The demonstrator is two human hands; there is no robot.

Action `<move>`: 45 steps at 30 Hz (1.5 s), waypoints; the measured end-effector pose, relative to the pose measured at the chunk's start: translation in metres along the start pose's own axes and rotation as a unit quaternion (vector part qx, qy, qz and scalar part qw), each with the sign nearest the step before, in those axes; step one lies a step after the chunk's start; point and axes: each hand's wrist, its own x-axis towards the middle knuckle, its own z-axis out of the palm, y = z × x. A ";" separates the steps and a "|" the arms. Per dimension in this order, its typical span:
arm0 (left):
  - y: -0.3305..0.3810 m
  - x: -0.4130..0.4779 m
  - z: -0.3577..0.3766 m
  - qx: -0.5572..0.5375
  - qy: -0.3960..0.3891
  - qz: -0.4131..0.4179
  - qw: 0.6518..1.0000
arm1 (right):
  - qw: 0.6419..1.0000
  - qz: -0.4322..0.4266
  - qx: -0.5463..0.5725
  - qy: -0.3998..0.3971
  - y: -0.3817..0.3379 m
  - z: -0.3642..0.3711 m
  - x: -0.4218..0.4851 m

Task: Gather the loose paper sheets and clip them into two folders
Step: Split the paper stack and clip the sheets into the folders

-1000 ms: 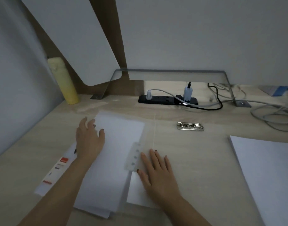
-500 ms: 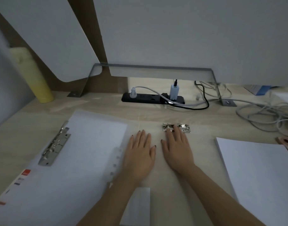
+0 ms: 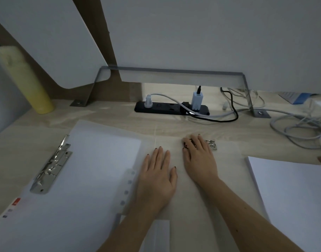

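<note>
Head view, centre of frame: the left hand [image 3: 156, 175] is laid flat, fingers straight, on a translucent folder cover [image 3: 230, 160]; the right hand [image 3: 199, 160] is beside it, fingertips rested on a metal clip [image 3: 211, 144], nothing grasped. Left of frame, paper sheets [image 3: 94, 160] are laid beside a lever clip [image 3: 50, 168]. At lower right, a second paper stack [image 3: 292, 197] is set on the bench [image 3: 119, 122].
</note>
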 end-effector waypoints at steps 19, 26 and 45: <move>-0.004 0.000 -0.003 0.023 -0.051 0.026 0.998 | 0.896 0.289 0.312 0.125 0.058 -0.068 0.015; -0.004 0.000 -0.010 0.033 -0.095 0.031 0.994 | 0.928 0.263 0.255 0.070 0.096 -0.125 -0.034; 0.187 -0.047 -0.036 -0.508 -0.334 -0.085 0.789 | 0.986 0.156 0.049 0.027 0.150 -0.120 -0.163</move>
